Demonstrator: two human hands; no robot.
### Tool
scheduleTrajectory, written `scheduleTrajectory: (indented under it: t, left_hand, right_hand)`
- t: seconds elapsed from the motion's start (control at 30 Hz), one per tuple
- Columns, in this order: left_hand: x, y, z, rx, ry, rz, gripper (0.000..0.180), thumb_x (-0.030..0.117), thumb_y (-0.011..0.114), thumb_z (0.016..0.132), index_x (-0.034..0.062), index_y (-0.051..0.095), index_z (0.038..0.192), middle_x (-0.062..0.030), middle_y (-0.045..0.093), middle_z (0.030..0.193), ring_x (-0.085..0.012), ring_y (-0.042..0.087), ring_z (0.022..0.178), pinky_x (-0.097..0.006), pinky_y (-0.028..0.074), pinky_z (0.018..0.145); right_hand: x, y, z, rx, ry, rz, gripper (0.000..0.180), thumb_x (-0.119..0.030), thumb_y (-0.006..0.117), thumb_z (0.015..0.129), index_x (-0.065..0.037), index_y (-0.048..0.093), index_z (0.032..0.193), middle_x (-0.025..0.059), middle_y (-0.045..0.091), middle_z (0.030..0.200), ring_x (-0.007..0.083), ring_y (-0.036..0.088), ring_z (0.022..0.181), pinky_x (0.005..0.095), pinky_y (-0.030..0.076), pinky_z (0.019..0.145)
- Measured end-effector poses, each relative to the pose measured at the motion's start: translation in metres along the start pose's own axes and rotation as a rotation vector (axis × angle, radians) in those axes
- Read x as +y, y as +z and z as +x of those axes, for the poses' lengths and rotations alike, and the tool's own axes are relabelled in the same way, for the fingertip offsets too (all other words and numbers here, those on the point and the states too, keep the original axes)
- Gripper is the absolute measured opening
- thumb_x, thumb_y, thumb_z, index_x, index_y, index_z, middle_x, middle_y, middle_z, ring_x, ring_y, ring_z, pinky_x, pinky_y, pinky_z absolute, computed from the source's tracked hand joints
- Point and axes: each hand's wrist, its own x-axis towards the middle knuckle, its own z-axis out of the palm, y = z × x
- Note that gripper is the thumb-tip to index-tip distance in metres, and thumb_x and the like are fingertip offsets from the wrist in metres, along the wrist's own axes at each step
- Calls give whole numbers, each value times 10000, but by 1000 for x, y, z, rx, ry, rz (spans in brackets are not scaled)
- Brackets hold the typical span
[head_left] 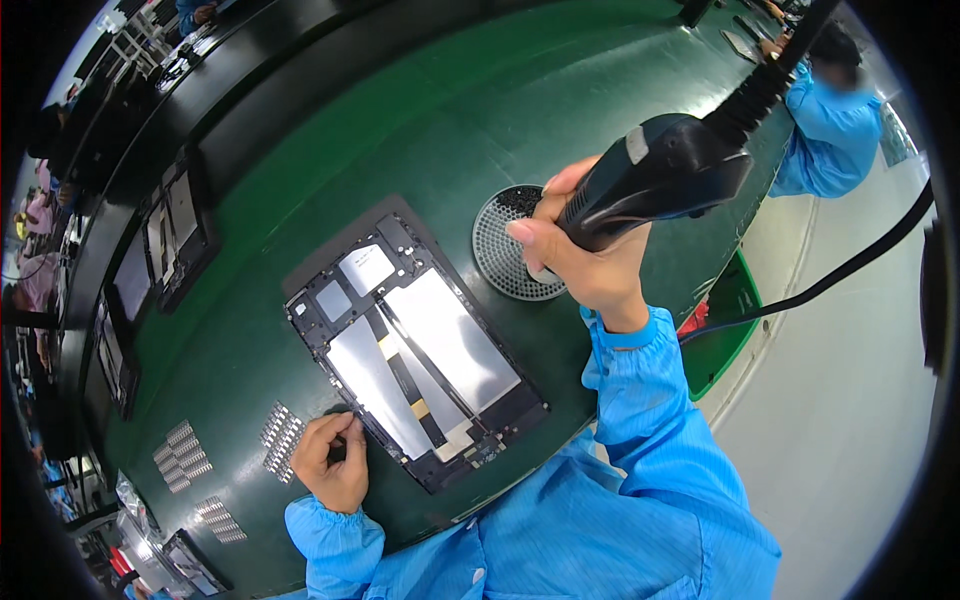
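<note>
An opened tablet (425, 370) lies on the green table, its inside facing up, with silver battery panels and a dark ribbon cable with yellow tape. My right hand (600, 265) is wrapped round a black electric screwdriver (650, 180) with a thick cable. The tool is held above a round grey screw plate (500, 255) full of small holes, dark screws heaped at its far side; my hand hides the tool's tip. My left hand (335, 460) is closed, thumb and fingertips together at the tablet's left edge. What those fingers hold, if anything, is hidden.
Sheets of small metal parts (182, 457) lie on the table (400, 130) left of my left hand. More opened tablets (180, 230) stand on a black line at the left. A green bin (735, 330) is below the right edge. A person in blue (830, 135) sits far right.
</note>
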Motion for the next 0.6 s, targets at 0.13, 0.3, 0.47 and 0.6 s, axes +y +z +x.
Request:
scheduleTrajectory:
  t: [0.13,0.3,0.47,0.6]
  left_hand:
    - [4,-1,2,-14,24,10,148,-68,692,726,-2,647,851,-100,636,768,-143,570,613,-241,449,558]
    - [6,-1,1,-18,23,22,161,-70,691,719,-7,651,861,-105,633,769,-150,590,622,-245,472,578]
    - [11,6,3,29,66,31,183,-74,690,696,-1,663,862,-116,634,770,-166,611,621,-254,489,549]
    - [6,20,8,29,137,-38,191,-50,696,695,14,648,868,-111,623,769,-161,591,608,-247,470,526]
  right_hand:
    - [1,3,-2,42,36,33,381,109,708,723,-12,476,1001,59,562,582,94,524,479,209,404,448]
    - [2,1,-1,-1,3,-32,388,116,705,716,-8,472,1001,62,562,586,102,531,473,217,414,446]
    - [-12,3,3,80,-43,-18,372,127,700,710,7,511,1006,49,587,628,85,549,521,219,440,472]
    - [-24,33,8,22,-116,77,406,104,701,713,-2,458,1020,76,593,633,119,564,507,240,460,470]
